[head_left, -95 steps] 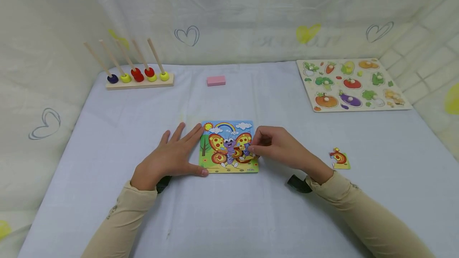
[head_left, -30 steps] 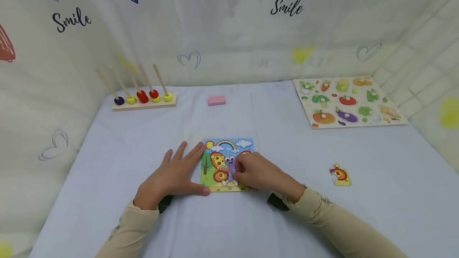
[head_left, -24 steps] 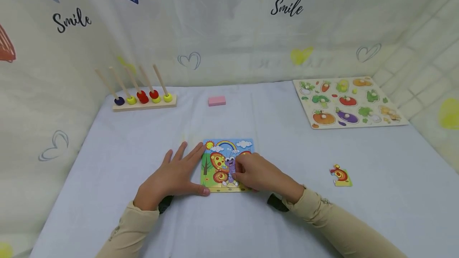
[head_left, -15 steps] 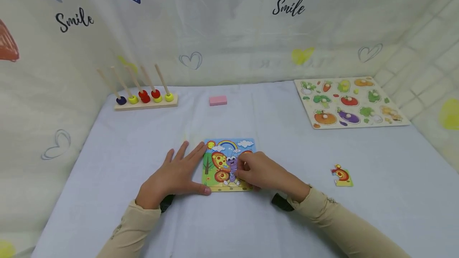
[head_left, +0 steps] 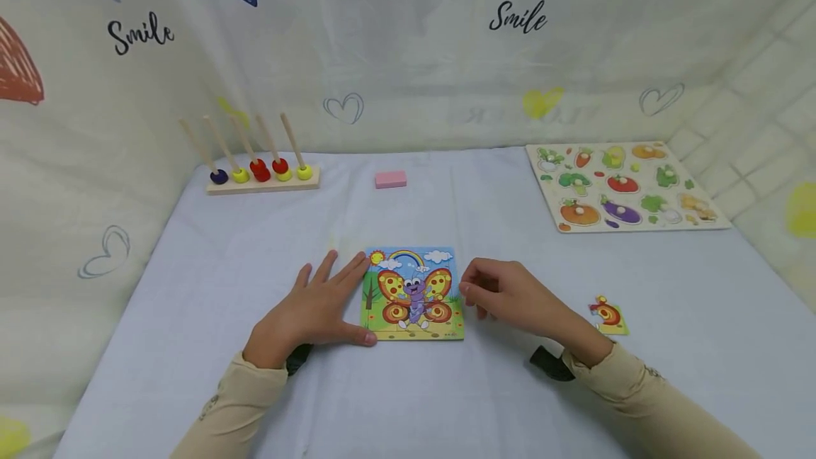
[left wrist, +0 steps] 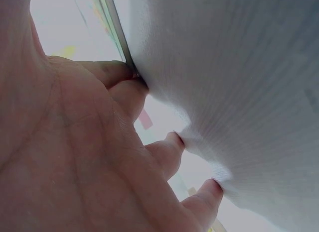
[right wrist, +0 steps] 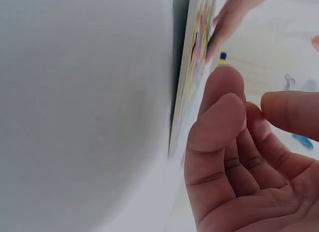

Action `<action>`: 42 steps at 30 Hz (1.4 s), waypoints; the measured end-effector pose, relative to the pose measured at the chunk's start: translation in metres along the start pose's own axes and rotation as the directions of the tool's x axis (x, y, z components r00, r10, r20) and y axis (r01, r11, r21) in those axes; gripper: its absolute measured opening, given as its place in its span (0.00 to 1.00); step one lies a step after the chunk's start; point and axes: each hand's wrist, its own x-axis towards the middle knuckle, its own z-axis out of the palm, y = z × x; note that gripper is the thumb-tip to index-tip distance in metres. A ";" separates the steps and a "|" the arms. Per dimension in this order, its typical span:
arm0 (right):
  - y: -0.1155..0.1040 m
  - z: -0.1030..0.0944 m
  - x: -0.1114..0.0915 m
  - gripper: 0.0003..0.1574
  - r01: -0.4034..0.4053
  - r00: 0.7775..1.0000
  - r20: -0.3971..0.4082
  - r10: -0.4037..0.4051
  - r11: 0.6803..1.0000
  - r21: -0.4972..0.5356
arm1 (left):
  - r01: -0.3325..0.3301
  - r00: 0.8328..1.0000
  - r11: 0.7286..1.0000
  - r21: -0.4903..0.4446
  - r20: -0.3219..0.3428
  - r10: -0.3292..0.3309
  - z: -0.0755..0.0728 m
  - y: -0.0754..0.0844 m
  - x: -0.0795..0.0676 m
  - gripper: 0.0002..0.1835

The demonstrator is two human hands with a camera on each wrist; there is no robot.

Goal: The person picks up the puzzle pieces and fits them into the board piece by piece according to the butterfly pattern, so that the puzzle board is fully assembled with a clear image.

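A square jigsaw puzzle (head_left: 414, 299) with a butterfly picture lies flat in the middle of the table; both wings show whole. Along its left side rests my left hand (head_left: 312, 321), fingers spread, with fingertips and thumb at the edge. In the left wrist view those fingertips (left wrist: 199, 194) press on the cloth. My right hand (head_left: 516, 299) hovers just right of the puzzle. Its fingers are loosely curled, and the right wrist view shows nothing between the fingers (right wrist: 217, 122) and thumb. Farther right lies a loose puzzle piece (head_left: 610, 316) with a red and orange swirl.
At the back left stands a wooden peg stacker (head_left: 264, 188) with coloured beads on several upright pegs. A pink block (head_left: 390, 179) lies at the back centre. A vegetable peg-puzzle board (head_left: 627, 193) occupies the back right. Behind the white-clothed table (head_left: 382, 402) hangs a printed curtain (head_left: 421, 55).
The right hand, earlier pinching a piece at the puzzle's right side and then pressing over it, has lifted off rightward, uncovering the right wing. The left hand stays; the head view has tilted up.
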 end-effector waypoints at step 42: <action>0.066 -0.094 -0.104 0.08 -0.216 0.946 -0.294 0.134 0.939 -0.268 | -0.003 1.000 1.000 -0.009 -0.002 0.003 0.001 -0.001 0.001 0.69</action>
